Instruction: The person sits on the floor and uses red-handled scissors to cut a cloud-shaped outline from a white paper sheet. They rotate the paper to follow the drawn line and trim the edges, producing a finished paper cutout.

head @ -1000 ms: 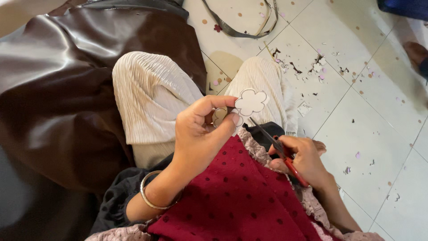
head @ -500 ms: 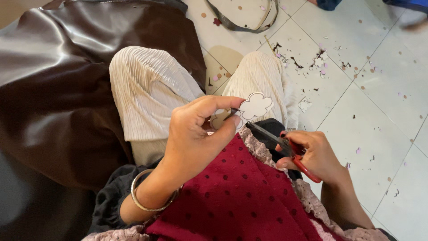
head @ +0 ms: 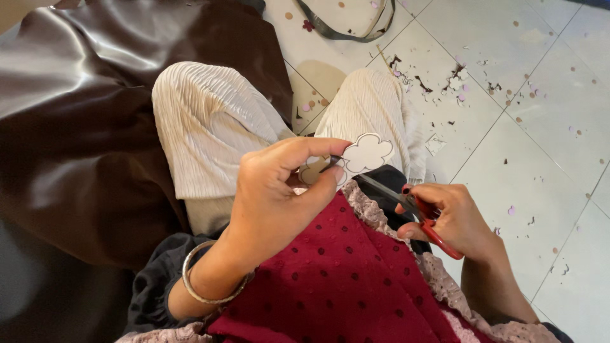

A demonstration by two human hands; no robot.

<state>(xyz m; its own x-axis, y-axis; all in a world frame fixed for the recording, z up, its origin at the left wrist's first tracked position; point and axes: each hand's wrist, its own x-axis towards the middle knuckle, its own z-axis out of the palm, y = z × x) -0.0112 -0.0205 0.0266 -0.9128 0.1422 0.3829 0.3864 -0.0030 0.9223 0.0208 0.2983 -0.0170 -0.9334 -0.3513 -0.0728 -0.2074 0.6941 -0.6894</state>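
Observation:
My left hand (head: 276, 190) pinches a small white flower-shaped cutout (head: 367, 152) between thumb and fingers, holding it above my lap. A silver bangle (head: 202, 282) circles that wrist. My right hand (head: 454, 219) grips red-handled scissors (head: 422, 216); their dark blades reach left and meet the cutout's lower edge near my left fingertips. Both hands hover over a dark red dotted cloth (head: 343, 279) with pale lace trim, above my knees in cream pleated trousers (head: 210, 121).
Dark brown shiny leather-like material (head: 76, 114) covers the left side. White floor tiles (head: 540, 114) on the right are strewn with several small scraps and round cut bits (head: 454, 79). A grey strap loop (head: 346, 25) lies at the top.
The view has shifted slightly. My left hand has turned the cutout a little and the scissors' blades have moved in along its lower edge.

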